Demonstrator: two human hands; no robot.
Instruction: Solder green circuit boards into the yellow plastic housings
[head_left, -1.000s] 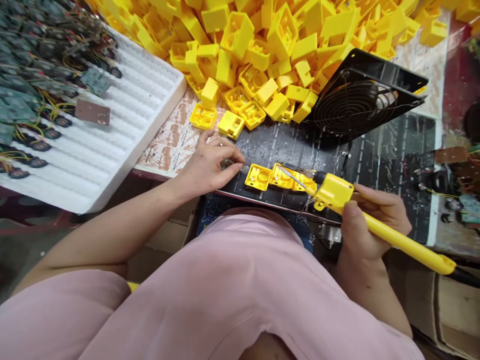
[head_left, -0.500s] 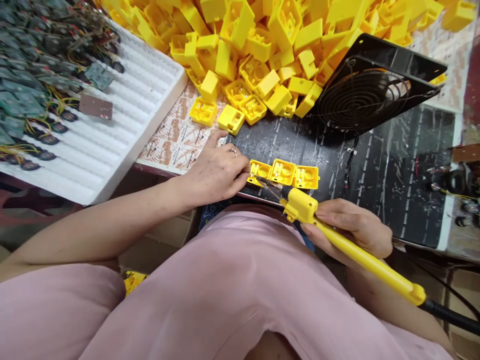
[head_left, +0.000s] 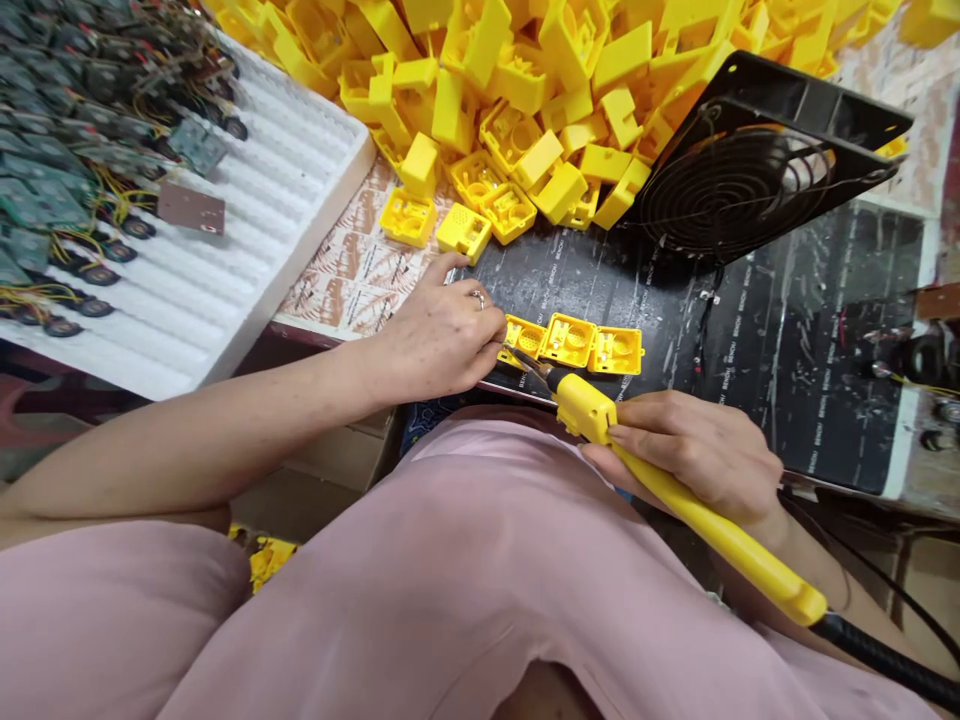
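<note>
A short row of small open yellow plastic housings [head_left: 570, 340] lies along the near edge of the black mat. At the left housing [head_left: 523, 338], my left hand [head_left: 454, 335] has thumb and fingers pinched together, the index finger stretched forward. Whatever sits in that pinch is hidden. My right hand [head_left: 697, 450] is wrapped round the yellow handle of a soldering iron [head_left: 589, 408]. Its metal tip reaches into the left housing, close to my left fingertips. A black cable [head_left: 877, 650] runs from the handle's end.
A big heap of yellow housings [head_left: 555, 90] covers the back. To the right stands a black fan [head_left: 739, 190] on the black mat [head_left: 795, 370]. On the left, a white foam tray [head_left: 270, 180] bears many circuit boards [head_left: 45, 190] with wires.
The soldering iron and my right hand have shifted slightly left, and the tip sits closer to my left fingers. My left hand keeps its pinch at the left housing.
</note>
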